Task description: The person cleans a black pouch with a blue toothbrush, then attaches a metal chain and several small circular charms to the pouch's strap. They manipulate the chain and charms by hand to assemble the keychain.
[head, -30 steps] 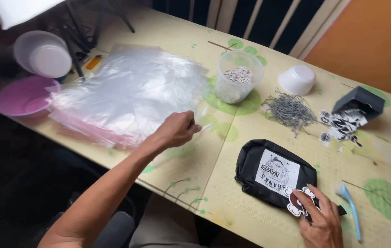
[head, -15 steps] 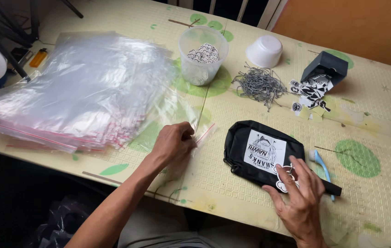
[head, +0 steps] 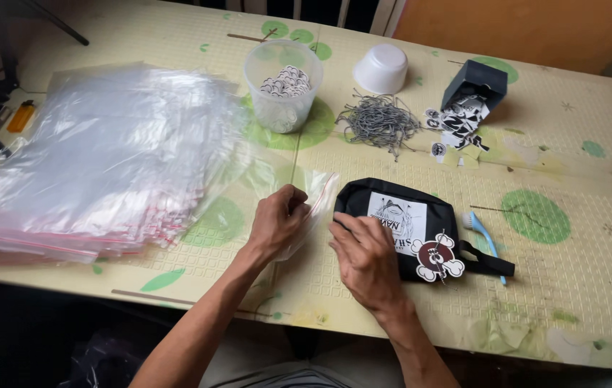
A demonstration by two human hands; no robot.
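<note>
Centrally, clear tub holds round tags — hands off it.

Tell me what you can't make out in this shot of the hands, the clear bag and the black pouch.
- Head view: the left hand shows only its back; its fingertips on the clear bag are hidden.
- Right hand covers the near left corner of the black pouch.
- The bag's opening is transparent, so whether it is open or shut is unclear.
- The pile of metal hooks is too small to count.

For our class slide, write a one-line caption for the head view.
Left hand holds a clear plastic bag; right hand rests on a black pouch.
</note>
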